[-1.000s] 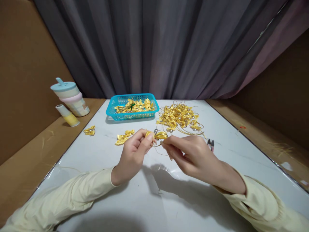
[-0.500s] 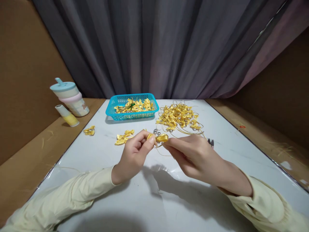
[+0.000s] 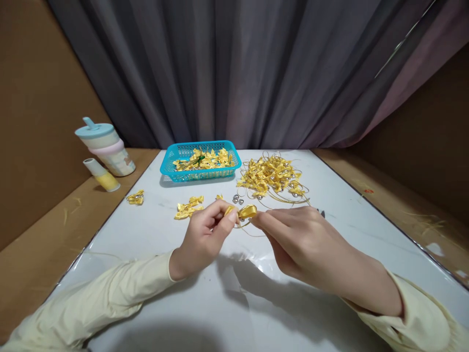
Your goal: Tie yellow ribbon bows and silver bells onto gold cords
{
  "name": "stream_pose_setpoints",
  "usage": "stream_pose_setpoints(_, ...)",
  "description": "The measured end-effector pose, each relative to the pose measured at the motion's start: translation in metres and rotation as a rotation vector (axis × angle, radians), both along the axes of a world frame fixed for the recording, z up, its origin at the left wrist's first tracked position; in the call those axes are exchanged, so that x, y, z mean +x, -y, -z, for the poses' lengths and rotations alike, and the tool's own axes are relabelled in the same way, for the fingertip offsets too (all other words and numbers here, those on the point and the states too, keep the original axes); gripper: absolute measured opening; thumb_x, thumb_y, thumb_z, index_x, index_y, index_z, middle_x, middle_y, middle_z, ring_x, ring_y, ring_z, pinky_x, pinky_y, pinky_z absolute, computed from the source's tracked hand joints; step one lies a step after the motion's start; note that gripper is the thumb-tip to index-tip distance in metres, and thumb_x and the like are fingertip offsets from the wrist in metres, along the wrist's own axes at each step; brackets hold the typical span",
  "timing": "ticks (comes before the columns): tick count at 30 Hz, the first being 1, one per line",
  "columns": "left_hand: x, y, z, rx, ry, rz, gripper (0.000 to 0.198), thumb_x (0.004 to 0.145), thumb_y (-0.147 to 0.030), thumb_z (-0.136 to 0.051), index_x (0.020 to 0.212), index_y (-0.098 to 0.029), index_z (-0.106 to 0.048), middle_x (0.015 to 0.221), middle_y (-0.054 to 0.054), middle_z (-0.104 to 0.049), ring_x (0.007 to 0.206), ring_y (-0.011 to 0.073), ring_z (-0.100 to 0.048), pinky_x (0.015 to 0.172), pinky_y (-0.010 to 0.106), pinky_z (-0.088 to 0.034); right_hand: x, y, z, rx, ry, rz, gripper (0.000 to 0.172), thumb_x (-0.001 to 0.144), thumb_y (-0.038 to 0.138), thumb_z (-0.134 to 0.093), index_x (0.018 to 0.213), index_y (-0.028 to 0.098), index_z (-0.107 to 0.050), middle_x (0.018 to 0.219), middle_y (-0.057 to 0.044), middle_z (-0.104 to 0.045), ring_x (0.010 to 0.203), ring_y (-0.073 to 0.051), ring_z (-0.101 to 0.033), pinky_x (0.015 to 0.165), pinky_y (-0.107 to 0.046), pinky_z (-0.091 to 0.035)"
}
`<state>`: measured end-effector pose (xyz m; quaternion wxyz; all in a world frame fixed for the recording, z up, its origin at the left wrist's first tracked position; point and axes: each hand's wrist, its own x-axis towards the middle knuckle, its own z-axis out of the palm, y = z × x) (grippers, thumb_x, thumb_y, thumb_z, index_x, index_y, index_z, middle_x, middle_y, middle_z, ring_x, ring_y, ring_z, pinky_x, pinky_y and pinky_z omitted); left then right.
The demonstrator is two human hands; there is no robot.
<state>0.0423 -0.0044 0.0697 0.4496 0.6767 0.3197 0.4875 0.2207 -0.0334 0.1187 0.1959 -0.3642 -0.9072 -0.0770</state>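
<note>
Between the thumb and fingers of my left hand (image 3: 205, 234) is one side of a yellow ribbon bow (image 3: 247, 211). My right hand (image 3: 304, 239) is closed in a pinch just right of the bow, on a thin gold cord (image 3: 252, 235) that runs from it; the fingertips partly hide the cord. Just beyond the bow lie a few small silver bells (image 3: 237, 199). Several loose yellow bows (image 3: 188, 208) rest on the white table (image 3: 164, 303) past my left hand. Farther right is a heap of yellow bows with bells and gold cords (image 3: 271, 173).
A blue plastic basket (image 3: 201, 176) of yellow bows stands at the back. On the left ledge are a lidded tumbler (image 3: 113, 151) and a yellow-and-white cylinder (image 3: 104, 178). A small bow bundle (image 3: 135, 197) sits near the left edge. Dark tool tips (image 3: 322, 213) show behind my right hand.
My right hand has shifted slightly to the right and away from the bow, still pinched. My left hand stays almost in place, holding the bow.
</note>
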Motion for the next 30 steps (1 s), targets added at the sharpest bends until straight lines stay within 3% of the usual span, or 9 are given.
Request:
stream_pose_setpoints(9, 0.0, 0.001, 0.003, 0.043, -0.088, -0.054, 0.025, 0.087, -0.036, -0.047, 0.073, -0.017, -0.052, 0.052, -0.004, -0.039, 0.046, 0.0085, -0.033, 0.044, 0.022, -0.026, -0.002, 0.001, 0.0, -0.016, -0.026, 0.027, 0.018, 0.062, 0.001, -0.036, 0.065, 0.018, -0.039, 0.052, 0.002, -0.037, 0.045, -0.011, -0.025, 0.046, -0.027, -0.015)
stream_pose_setpoints(23, 0.002, 0.0, 0.002, 0.015, -0.047, -0.063, 0.026, 0.087, -0.037, -0.047, 0.073, -0.016, -0.053, 0.053, -0.005, -0.04, 0.044, 0.0068, -0.03, 0.04, 0.02, -0.023, -0.016, 0.001, 0.017, -0.141, -0.343, 0.059, 0.019, 0.063, 0.001, -0.038, 0.065, 0.019, -0.032, 0.049, 0.007, -0.029, 0.042, -0.007, -0.022, 0.043, -0.021, -0.017)
stream_pose_setpoints(30, 0.001, 0.0, 0.004, 0.008, -0.065, -0.07, 0.026, 0.087, -0.038, -0.048, 0.074, -0.016, -0.054, 0.052, -0.004, -0.038, 0.045, 0.0078, -0.031, 0.042, 0.021, -0.024, -0.017, 0.0, 0.015, -0.179, -0.409, 0.047, 0.022, 0.061, 0.001, -0.037, 0.065, 0.02, -0.028, 0.05, 0.008, -0.023, 0.041, -0.005, -0.02, 0.041, -0.019, -0.016)
